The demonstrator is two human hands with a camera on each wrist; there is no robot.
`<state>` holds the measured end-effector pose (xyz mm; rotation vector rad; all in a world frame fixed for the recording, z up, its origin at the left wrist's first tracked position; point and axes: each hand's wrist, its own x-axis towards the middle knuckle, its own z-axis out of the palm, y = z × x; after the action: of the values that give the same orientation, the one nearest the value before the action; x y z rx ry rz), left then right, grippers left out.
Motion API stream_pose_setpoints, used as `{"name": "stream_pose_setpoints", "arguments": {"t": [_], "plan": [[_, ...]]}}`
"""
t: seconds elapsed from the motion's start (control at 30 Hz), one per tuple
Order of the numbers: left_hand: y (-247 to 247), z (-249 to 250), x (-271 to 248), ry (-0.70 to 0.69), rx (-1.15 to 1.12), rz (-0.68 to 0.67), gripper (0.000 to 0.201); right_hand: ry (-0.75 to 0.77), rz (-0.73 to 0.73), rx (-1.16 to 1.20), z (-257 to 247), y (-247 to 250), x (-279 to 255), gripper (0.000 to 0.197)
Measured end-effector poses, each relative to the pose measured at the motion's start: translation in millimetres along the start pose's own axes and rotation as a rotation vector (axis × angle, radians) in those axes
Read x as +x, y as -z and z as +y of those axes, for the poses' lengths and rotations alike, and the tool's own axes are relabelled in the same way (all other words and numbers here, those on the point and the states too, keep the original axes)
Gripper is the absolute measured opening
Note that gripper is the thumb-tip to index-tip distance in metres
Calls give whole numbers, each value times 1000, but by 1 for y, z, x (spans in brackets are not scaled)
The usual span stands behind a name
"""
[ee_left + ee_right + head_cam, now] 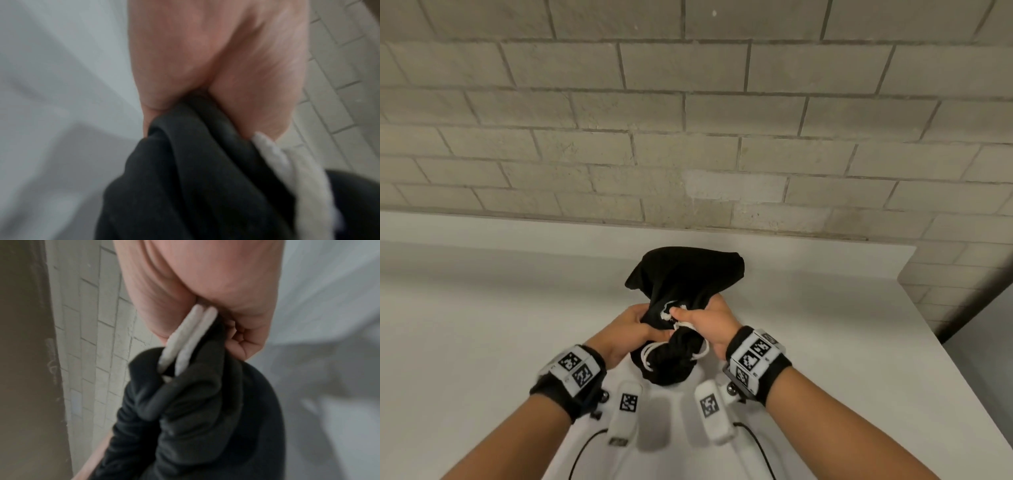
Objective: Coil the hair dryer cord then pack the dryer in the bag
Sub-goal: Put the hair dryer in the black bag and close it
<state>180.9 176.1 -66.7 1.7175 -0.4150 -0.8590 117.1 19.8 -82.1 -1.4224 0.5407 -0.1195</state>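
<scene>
A black cloth bag [681, 281] lay on the white table [482, 308], close in front of a pale brick wall [688, 102]. Its far end bulged full and rounded, and its near end was gathered into a bunched neck between the two hands. The hair dryer itself could not be seen in any view; whether it sat inside the bag could not be told.

The left hand [626, 330] gripped the neck of the bag from the left, its fingers curled round the black fabric. In the left wrist view the folds of cloth ran up into the closed palm, with a strand of white drawstring [681, 325] beside the thumb.

The right hand [705, 325] closed from the right side, its thumb laid across the top of the gathered cloth. In the right wrist view two strands of the drawstring came out of the bag's hem and disappeared into the curled fingers [244, 344], together with a fold of the black fabric. Loose loops of the same cord hung over the bunched mouth nearest the person.

Both wrists wore black bands [760, 363] carrying white blocks printed with black square markers
</scene>
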Motion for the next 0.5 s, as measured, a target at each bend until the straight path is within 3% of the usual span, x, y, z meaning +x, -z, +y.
{"name": "stream_pose_setpoints", "arguments": {"t": [0.27, 0.5], "plan": [[36, -3, 41, 69, 65, -33, 32, -108, 45, -12, 1, -18, 35, 45], [37, -11, 55, 20, 145, 77, 33, -49, 29, -19, 20, -16, 51, 63]]}}
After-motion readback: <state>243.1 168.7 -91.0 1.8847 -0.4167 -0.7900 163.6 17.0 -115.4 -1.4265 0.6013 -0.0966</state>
